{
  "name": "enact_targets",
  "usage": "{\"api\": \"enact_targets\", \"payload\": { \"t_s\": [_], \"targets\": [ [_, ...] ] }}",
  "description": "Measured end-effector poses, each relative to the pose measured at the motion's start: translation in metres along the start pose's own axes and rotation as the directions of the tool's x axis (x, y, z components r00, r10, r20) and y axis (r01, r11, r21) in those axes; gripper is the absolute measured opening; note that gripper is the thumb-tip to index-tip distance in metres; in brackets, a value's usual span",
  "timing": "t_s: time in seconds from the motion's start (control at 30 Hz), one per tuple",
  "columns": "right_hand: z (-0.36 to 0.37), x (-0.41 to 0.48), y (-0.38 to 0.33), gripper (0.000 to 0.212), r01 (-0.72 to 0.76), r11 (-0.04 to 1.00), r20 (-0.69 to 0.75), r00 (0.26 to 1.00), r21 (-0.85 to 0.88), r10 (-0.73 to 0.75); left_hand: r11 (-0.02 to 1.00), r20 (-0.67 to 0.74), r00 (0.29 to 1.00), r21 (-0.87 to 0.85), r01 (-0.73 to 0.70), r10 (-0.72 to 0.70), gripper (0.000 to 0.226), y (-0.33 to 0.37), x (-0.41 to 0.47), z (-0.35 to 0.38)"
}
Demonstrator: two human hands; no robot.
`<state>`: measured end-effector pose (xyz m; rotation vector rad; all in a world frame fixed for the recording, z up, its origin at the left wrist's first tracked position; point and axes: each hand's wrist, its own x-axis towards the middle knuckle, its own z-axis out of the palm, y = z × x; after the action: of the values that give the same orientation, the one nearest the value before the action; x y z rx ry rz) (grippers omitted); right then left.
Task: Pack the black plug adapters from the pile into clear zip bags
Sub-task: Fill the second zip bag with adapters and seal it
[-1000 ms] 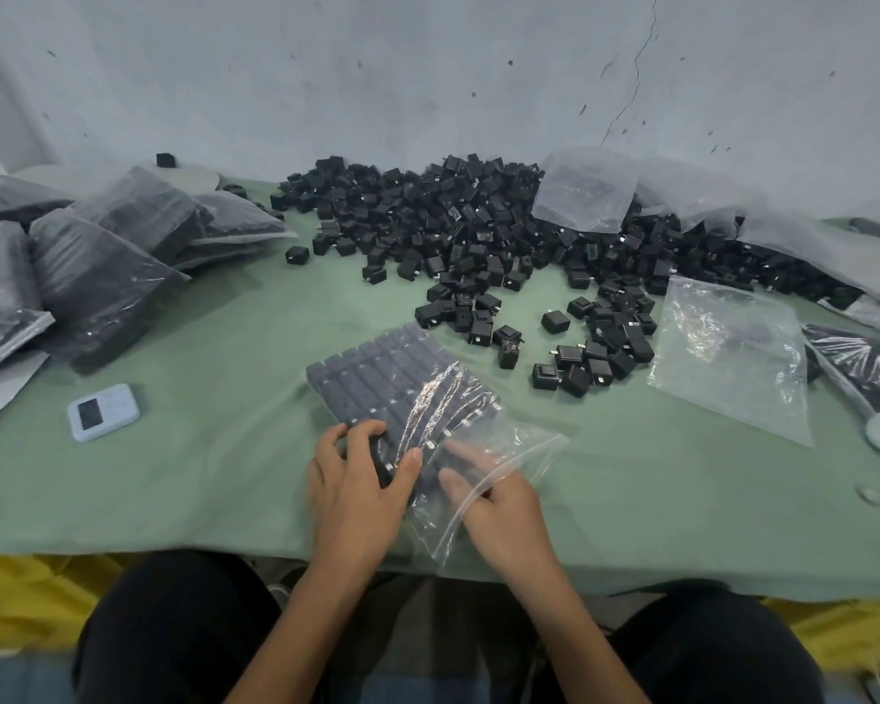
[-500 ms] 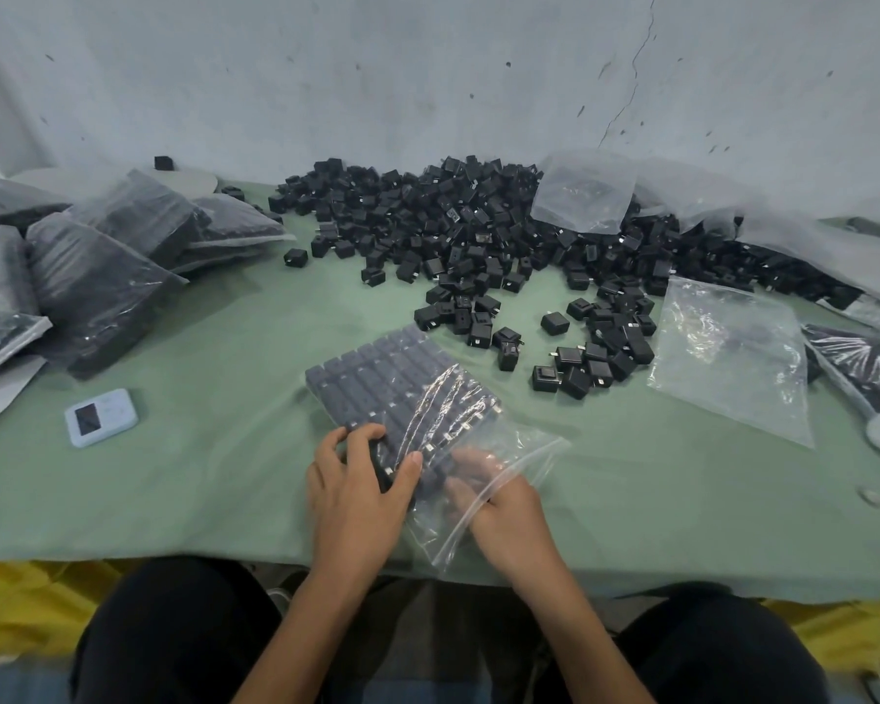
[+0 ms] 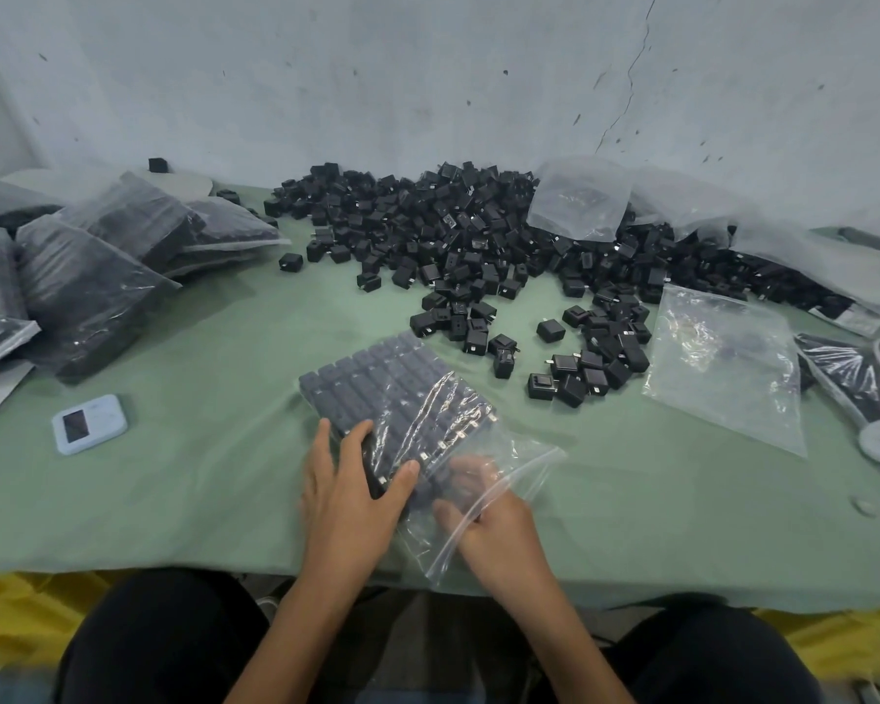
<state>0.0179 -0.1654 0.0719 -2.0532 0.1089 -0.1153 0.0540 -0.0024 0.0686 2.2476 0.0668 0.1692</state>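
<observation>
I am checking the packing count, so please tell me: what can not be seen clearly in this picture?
- Right hand: fingers blurred behind the zip bag; their grip is unclear.
- Adapters in the bag: the near rows are covered by the left hand.
- Packed bags, head view: cut off by the left edge.

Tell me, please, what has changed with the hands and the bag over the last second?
Very little. The right hand has slid slightly deeper into the open mouth of the zip bag, its fingers now under the plastic. The left hand still presses on the bag's near rows of adapters. The bag, the pile of adapters, the empty bag and the small white device have stayed put.
</observation>
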Motion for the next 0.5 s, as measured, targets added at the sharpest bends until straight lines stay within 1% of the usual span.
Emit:
{"api": "enact_targets", "payload": {
  "t_s": [0.17,0.33,0.43,0.5],
  "targets": [
    [-0.001,0.0,0.001,0.038,0.023,1.0,-0.002,1.0,0.009,-0.023,0.998,0.007,0.998,0.024,-0.062,0.061,0.072,0.002,0.006,-0.001],
    [0.0,-0.001,0.001,0.039,0.008,1.0,0.003,1.0,-0.01,-0.008,0.981,0.055,0.988,0.125,-0.15,0.144,0.076,0.001,0.019,-0.002],
    [0.002,0.002,0.001,0.042,-0.012,1.0,0.022,1.0,0.013,0.012,0.979,0.081,0.982,0.093,-0.179,0.171,0.076,-0.002,0.024,0.0],
    [0.005,0.007,0.0,0.044,-0.012,1.0,0.04,0.999,0.024,0.011,0.981,0.074,0.981,0.062,-0.184,0.179,0.076,-0.004,0.029,0.001]
  ]
}}
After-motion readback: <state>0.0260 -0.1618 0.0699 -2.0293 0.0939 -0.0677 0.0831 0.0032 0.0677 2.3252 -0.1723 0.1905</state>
